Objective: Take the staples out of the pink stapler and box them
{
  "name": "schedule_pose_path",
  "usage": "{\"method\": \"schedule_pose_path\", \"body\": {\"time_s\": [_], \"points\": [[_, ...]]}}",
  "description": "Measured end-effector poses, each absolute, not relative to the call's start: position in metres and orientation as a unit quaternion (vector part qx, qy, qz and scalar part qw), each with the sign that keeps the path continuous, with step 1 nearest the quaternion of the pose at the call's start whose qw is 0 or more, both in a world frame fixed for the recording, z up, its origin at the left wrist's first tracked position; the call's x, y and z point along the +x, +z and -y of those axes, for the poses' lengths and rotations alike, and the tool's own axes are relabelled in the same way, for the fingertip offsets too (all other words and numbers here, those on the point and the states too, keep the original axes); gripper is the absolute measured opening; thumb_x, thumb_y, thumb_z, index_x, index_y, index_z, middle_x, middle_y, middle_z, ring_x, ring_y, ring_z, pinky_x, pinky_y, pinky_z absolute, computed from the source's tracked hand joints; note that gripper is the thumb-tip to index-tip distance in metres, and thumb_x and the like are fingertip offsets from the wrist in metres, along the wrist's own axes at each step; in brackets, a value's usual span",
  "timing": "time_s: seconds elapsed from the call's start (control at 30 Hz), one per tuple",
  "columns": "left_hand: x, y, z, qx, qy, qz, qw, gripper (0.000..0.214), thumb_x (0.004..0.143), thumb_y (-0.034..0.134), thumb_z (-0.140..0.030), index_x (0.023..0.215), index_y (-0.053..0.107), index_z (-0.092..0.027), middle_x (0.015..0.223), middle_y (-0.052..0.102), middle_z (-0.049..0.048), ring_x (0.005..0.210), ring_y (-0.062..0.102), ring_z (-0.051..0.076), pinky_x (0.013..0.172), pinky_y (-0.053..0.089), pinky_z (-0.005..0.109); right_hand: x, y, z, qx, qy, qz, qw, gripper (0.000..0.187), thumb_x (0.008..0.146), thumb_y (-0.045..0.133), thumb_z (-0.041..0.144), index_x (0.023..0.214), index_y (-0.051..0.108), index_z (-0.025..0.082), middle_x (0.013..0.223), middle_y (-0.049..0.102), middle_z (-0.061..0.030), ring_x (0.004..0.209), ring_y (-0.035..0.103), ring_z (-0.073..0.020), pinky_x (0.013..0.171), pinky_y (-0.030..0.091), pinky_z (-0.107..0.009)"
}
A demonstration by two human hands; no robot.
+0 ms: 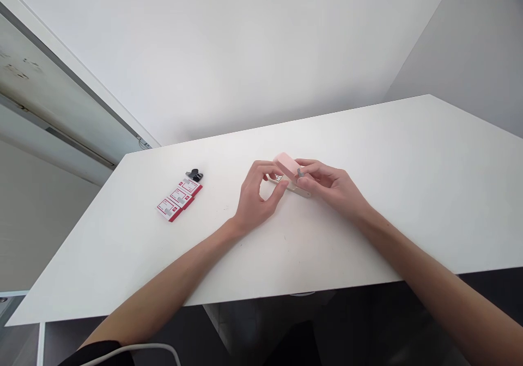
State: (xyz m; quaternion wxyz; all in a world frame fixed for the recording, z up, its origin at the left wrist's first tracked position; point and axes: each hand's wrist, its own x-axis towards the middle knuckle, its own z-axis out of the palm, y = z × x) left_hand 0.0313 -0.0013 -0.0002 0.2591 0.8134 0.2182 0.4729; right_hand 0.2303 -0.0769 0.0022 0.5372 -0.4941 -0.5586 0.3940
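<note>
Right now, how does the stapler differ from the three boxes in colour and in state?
The stapler has a pink top and a pale base; the boxes are white and red.
The right hand holds the stapler, while no hand touches the boxes.
The stapler's top is raised and tilted; the boxes lie in a row on the table.
Both show more than one colour.

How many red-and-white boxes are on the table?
3, in a slanting row on the left of the table: the far box beside the black object, the middle box, and the near box. Any lying underneath would be hidden.
</note>
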Motion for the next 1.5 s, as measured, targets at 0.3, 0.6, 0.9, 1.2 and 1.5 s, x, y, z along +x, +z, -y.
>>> {"method": "schedule_pose_path", "body": {"time_s": [0.3, 0.6, 0.9, 1.2, 1.5], "points": [[0.030, -0.004, 0.000, 0.918, 0.359, -0.169, -0.009, 0.036, 0.093, 0.073, -0.031, 0.128, 0.065, -0.035, 0.149, 0.064, 0.0051, 0.147, 0.046, 0.037, 0.122, 0.029, 0.064, 0.238, 0.001, 0.073, -0.462, 0.465, 0.469, 0.591, 0.031, 0.093, 0.073, 0.063, 0.105, 0.075, 0.034, 0.147, 0.068, -0.0009, 0.135, 0.065, -0.0287, 0.116, 0.052, -0.053], [0.031, -0.008, -0.001, 0.943, 0.301, -0.140, -0.019, 0.043, 0.097, 0.071, -0.034, 0.139, 0.063, -0.035, 0.158, 0.058, 0.0030, 0.159, 0.033, 0.038, 0.130, 0.022, 0.066, 0.240, -0.003, 0.071, -0.488, 0.437, 0.460, 0.600, 0.034, 0.094, 0.071, 0.064, 0.106, 0.074, 0.033, 0.145, 0.069, -0.0013, 0.134, 0.065, -0.0267, 0.119, 0.050, -0.051], [0.020, -0.011, -0.027, 0.913, 0.332, -0.237, 0.013, 0.029, 0.096, 0.070, -0.034, 0.124, 0.065, -0.029, 0.155, 0.056, 0.0090, 0.162, 0.026, 0.038, 0.131, 0.018, 0.072, 0.241, -0.004, 0.072, -0.498, 0.429, 0.453, 0.603, 0.034, 0.092, 0.072, 0.065, 0.104, 0.075, 0.033, 0.141, 0.071, -0.0015, 0.131, 0.067, -0.0267, 0.116, 0.051, -0.050], [-0.004, -0.011, -0.066, 0.862, 0.381, -0.333, 0.020, 0.027, 0.088, 0.073, -0.028, 0.114, 0.064, -0.027, 0.146, 0.059, 0.0099, 0.160, 0.026, 0.040, 0.131, 0.019, 0.068, 0.242, -0.005, 0.073, -0.498, 0.438, 0.444, 0.603, 0.031, 0.092, 0.073, 0.063, 0.103, 0.077, 0.034, 0.139, 0.072, -0.0012, 0.128, 0.067, -0.0267, 0.115, 0.051, -0.049], [-0.032, -0.013, -0.095, 0.822, 0.412, -0.393, 0.001, 0.027, 0.082, 0.073, -0.025, 0.107, 0.062, -0.025, 0.141, 0.058, 0.0130, 0.158, 0.025, 0.041, 0.128, 0.025, 0.063, 0.244, -0.006, 0.073, -0.502, 0.444, 0.434, 0.603, 0.033, 0.090, 0.075, 0.064, 0.102, 0.078, 0.033, 0.139, 0.072, -0.0020, 0.127, 0.068, -0.0271, 0.112, 0.051, -0.048]]}}
